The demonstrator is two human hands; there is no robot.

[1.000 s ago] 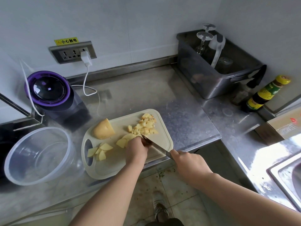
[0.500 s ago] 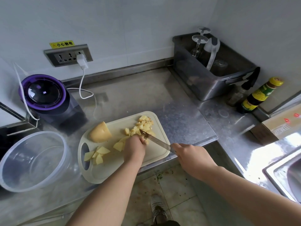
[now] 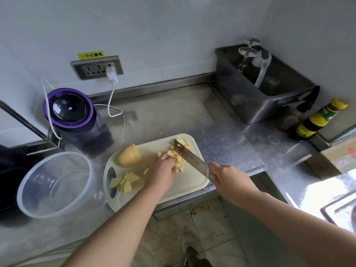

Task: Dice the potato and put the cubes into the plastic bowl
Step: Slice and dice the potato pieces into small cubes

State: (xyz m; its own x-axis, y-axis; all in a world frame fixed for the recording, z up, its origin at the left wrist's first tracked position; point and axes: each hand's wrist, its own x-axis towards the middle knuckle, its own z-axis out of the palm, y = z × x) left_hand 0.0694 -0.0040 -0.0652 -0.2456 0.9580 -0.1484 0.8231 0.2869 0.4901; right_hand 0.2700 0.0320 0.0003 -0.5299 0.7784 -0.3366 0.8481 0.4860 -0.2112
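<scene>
A cream cutting board (image 3: 185, 185) lies at the counter's front edge. On it sit a large uncut potato chunk (image 3: 129, 156), several slices (image 3: 126, 181) near the handle hole, and a pile of cubes (image 3: 180, 158) at the far right. My left hand (image 3: 161, 172) rests curled against the near side of the cube pile. My right hand (image 3: 228, 179) grips the handle of a cleaver (image 3: 189, 158), whose blade stands tilted against the right side of the cubes. The clear plastic bowl (image 3: 54, 185) stands empty to the left of the board.
A purple-lidded appliance (image 3: 70, 110) with a white cable stands behind the bowl. A dark bin (image 3: 258, 93) holding glasses sits at the back right, a sauce bottle (image 3: 317, 120) beside it, a cardboard box (image 3: 339, 158) and a sink (image 3: 341, 211) on the right.
The cleaver has turned from lying low under my left hand to standing against the right side of the cubes. My left hand has slid farther up the board to the pile.
</scene>
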